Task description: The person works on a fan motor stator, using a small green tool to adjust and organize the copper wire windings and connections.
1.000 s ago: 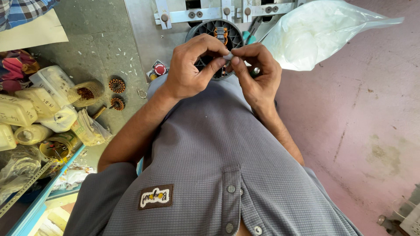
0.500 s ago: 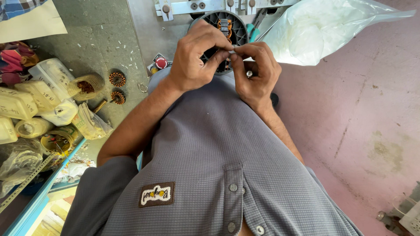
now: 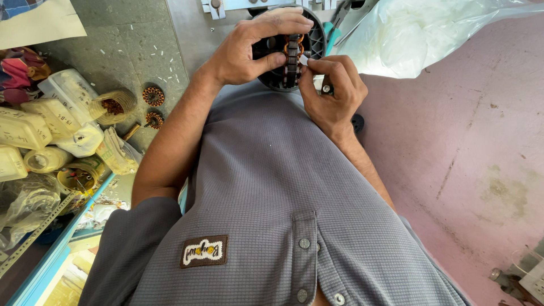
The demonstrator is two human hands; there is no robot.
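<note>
A dark slotted stator core with copper windings stands on edge in front of a round black fan housing. My left hand grips the core, thumb underneath and fingers curled over its top. My right hand pinches a small white paper strip between thumb and forefinger, right at the core's slotted rim. My grey shirt fills the lower view.
Two small copper-wound stators lie on the grey floor to the left. Beside them are a jar and several white plastic containers. A translucent plastic bag sits at the top right on the pink floor. A metal bracket is at the top.
Both hands and the core sit a little lower and more to the left in view. The core is turned edge-on, and my right fingers hold the white strip against its rim.
</note>
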